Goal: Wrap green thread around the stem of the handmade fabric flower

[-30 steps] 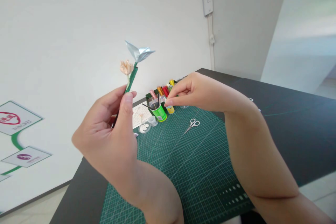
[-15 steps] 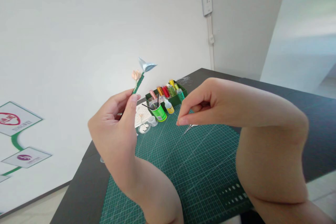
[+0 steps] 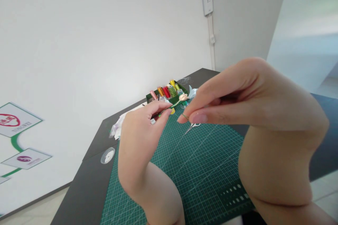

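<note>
My left hand [image 3: 139,137] is closed around a green paper stem [image 3: 169,108] that now lies tilted away from me. A small peach paper flower [image 3: 182,97] and a pale silver-blue folded flower [image 3: 192,92] sit at the stem's far end. My right hand [image 3: 237,95] is held close to the camera, thumb and forefinger pinched on a thin green strand [image 3: 185,116] just right of the stem. Both hands hover above the green cutting mat [image 3: 200,168].
Small scissors [image 3: 192,126] lie on the mat behind my right fingertips. A green box of coloured thread spools [image 3: 167,91] stands at the mat's far edge. A round clear lid [image 3: 107,155] and crumpled white material [image 3: 117,129] lie on the dark table [image 3: 87,190] at left.
My left hand has swung the flower stem from upright down towards the table and to the right. My right hand has risen closer to the camera, still pinched.
</note>
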Available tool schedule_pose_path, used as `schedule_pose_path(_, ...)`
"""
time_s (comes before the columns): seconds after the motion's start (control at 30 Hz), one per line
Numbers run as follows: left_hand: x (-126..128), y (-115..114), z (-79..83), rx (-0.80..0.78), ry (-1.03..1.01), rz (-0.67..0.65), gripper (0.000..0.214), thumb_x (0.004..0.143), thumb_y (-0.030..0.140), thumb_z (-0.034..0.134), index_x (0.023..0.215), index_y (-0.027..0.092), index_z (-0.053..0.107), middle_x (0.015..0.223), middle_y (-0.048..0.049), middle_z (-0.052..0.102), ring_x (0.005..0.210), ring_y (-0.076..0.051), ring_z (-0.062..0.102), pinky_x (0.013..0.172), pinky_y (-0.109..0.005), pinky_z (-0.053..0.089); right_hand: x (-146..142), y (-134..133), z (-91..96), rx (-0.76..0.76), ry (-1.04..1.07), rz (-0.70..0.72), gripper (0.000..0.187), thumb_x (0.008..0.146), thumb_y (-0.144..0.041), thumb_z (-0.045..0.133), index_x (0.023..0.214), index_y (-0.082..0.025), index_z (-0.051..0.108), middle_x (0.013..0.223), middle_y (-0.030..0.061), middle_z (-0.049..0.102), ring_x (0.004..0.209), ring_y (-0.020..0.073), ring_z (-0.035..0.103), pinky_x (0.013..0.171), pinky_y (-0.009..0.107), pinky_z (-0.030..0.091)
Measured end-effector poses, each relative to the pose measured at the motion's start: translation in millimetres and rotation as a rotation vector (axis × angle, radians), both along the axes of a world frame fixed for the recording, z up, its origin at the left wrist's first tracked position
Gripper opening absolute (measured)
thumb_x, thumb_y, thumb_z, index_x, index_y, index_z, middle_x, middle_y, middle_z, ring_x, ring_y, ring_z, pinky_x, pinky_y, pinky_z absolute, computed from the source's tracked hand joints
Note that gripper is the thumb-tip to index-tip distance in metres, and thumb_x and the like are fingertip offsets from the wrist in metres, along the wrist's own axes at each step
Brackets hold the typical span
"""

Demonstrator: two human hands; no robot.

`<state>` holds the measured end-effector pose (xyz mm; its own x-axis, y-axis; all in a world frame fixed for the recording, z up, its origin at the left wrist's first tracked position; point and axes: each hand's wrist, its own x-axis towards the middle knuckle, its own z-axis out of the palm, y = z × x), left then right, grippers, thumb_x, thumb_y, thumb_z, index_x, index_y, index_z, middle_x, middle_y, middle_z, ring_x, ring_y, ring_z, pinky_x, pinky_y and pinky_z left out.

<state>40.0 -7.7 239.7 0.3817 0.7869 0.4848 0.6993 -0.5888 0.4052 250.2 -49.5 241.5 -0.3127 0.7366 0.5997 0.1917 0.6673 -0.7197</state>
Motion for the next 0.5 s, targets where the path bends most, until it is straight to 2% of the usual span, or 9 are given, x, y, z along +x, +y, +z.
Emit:
schedule_pose_path(0.1,1,-2,-2.0,0.037,0.048,-0.086,0.015,0.092,0.026,0.069,0.086,0.031,0.081,0.084,0.0087,0.08,0.07,-0.014,0.07,0.056,-0.027,0.043,0,0,0.5,0.041,0.072,-0.053,0.012,0.087,-0.031,0.076,0.081,-0.024,0.084,0.051,-0.0018,0.055,0.045,0.009,0.039,0.039,0.032,0.029)
schedule_pose_path(0.33,0,-11,-4.7,0.008,0.102,-0.135,0.014,0.092,0.023,0.069,0.094,0.032,0.079,0.089,0.0117,0.08,0.07,-0.012,0.068,0.059,-0.027,0.044,-4,7,-0.8,0.094,0.134,-0.236,0.021,0.085,-0.048,0.077,0.075,-0.03,0.082,0.062,0.0022,0.068,0.056,0.0136,0.058,0.039,0.037,0.038)
schedule_pose_path(0.5,1,-18,-1.2,-0.005,0.132,-0.148,0.012,0.092,0.022,0.069,0.093,0.031,0.078,0.086,0.0114,0.079,0.072,-0.013,0.068,0.057,-0.026,0.042,-4,14,-1.7,0.096,0.157,-0.275,0.019,0.084,-0.047,0.077,0.075,-0.03,0.082,0.065,0.0027,0.07,0.057,0.0144,0.058,0.041,0.035,0.041)
